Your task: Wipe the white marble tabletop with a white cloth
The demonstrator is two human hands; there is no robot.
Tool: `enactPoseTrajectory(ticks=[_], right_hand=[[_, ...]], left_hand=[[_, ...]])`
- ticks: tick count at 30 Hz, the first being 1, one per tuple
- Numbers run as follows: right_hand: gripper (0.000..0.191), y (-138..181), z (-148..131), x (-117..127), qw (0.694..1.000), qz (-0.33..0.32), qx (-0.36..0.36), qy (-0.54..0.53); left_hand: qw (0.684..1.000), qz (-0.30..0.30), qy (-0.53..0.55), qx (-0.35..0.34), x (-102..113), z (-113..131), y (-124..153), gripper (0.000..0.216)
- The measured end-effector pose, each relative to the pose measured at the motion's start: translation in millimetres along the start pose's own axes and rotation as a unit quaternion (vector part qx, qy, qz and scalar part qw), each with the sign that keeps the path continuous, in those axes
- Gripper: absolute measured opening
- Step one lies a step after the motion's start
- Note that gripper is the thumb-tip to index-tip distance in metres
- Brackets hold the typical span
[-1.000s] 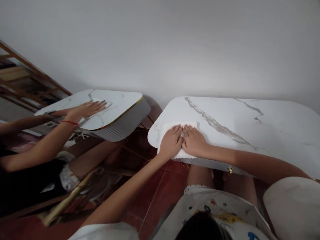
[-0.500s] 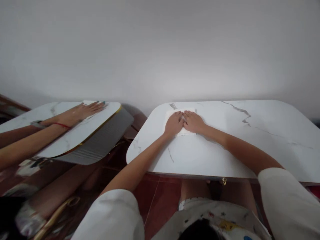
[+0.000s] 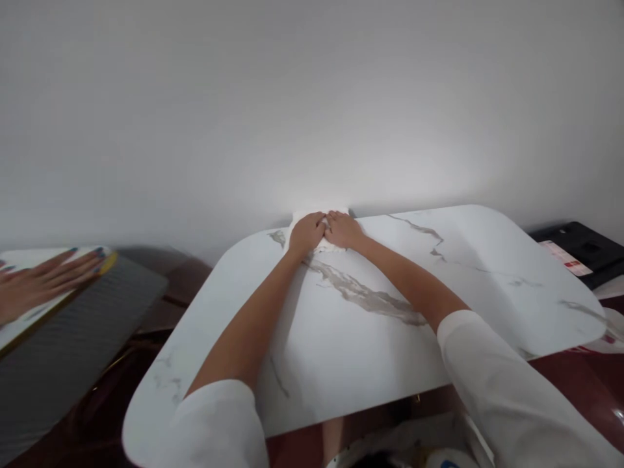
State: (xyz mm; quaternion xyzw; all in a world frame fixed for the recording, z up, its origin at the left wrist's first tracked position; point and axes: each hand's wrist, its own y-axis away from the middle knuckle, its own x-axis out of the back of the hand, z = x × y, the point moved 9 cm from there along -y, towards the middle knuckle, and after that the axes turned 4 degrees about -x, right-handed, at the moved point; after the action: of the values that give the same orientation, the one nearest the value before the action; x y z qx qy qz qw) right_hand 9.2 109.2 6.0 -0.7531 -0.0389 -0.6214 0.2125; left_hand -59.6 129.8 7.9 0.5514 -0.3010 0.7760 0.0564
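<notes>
A white cloth (image 3: 319,247) lies at the far edge of a white marbled tabletop (image 3: 355,351), its back part reaching the wall. My left hand (image 3: 307,233) rests flat on the cloth's left half, fingers stretched forward. Beside it, my right hand (image 3: 342,229) presses flat on the right half, the two hands almost touching at the thumbs. Both arms are reached far forward over the table. Whether the cloth is folded in layers cannot be told.
A pale wall (image 3: 312,104) stands directly behind the table. At the left, another person's hand (image 3: 53,279) lies on a second marbled tabletop (image 3: 19,260) with a grey side. To the right is a black object (image 3: 589,250) bearing a red-and-white label (image 3: 565,258).
Both my hands have pushed the cloth forward to the table's back edge. The view has shifted, bringing the black object in at right. The other person's hand now shows farther left.
</notes>
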Motion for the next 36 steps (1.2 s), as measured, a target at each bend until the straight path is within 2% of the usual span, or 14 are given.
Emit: enactPoseTrajectory(ticks=[4, 8, 13, 20, 24, 26, 29, 33, 36], right_hand=[[0.055, 29, 16, 9, 0.999, 0.009, -0.028, 0.019], [0.055, 68, 7, 19, 0.999, 0.015, -0.041, 0.025], [0.057, 120, -32, 28, 0.999, 0.017, -0.021, 0.02], [0.058, 197, -102, 47, 0.998, 0.002, 0.063, -0.012], [0.059, 240, -118, 58, 0.995, -0.021, 0.089, -0.048], [0.059, 259, -116, 62, 0.992, -0.034, 0.103, -0.067], [0.059, 283, -97, 68, 0.989, -0.042, 0.112, -0.082], [0.059, 301, -55, 73, 0.993, -0.02, 0.091, -0.066], [0.059, 300, -27, 73, 0.995, 0.003, 0.083, -0.055]], left_hand=[[0.999, -0.012, -0.008, -0.052, -8, 33, 1, 0.047], [0.997, -0.024, -0.022, -0.073, -3, 59, 29, 0.048], [0.995, -0.032, -0.042, -0.086, 18, 82, 90, 0.049], [0.995, -0.021, -0.079, -0.055, 54, 108, 194, 0.052], [0.995, -0.018, -0.094, -0.027, 65, 130, 240, 0.053], [0.995, -0.022, -0.099, -0.021, 66, 147, 253, 0.053], [0.995, -0.033, -0.085, -0.028, 64, 176, 256, 0.052], [0.996, -0.053, -0.043, -0.053, 53, 216, 240, 0.052], [0.996, -0.066, -0.026, -0.051, 41, 231, 220, 0.053]])
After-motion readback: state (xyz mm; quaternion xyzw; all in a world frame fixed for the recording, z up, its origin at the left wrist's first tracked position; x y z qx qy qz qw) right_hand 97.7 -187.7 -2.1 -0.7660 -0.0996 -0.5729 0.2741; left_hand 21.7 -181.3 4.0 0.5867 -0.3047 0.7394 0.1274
